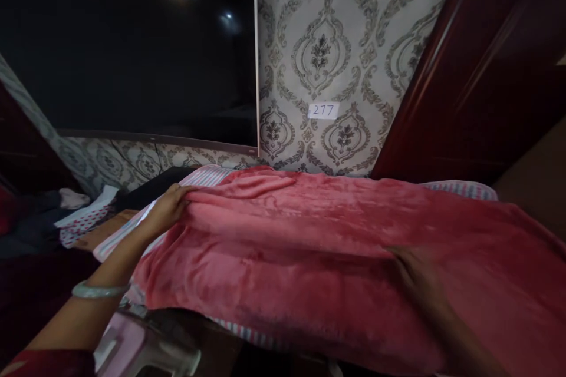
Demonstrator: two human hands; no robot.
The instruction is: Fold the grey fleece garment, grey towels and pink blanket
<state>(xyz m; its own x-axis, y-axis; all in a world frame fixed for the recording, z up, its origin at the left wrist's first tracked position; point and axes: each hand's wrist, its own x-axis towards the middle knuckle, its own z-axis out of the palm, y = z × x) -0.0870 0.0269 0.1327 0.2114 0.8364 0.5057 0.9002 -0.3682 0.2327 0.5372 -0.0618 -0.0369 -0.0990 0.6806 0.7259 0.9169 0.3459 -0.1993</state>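
A pink-red plush blanket point(309, 230) lies spread over a striped sheet point(212, 175) on a raised surface in front of me. My left hand point(167, 207) grips the blanket's far left edge, fingers curled over the fold; a pale bangle point(99, 290) sits on that wrist. My right hand point(413, 274) rests flat on the blanket at the near right, blurred and in shadow, fingers stretched forward.
Patterned wallpaper with a small label reading 277 point(323, 110) stands behind. A dark window or screen point(132, 47) fills the upper left. Dark red wood panelling point(477, 70) rises at right. Folded clothes point(84, 218) lie at left, and a pale plastic stool point(145, 353) stands below.
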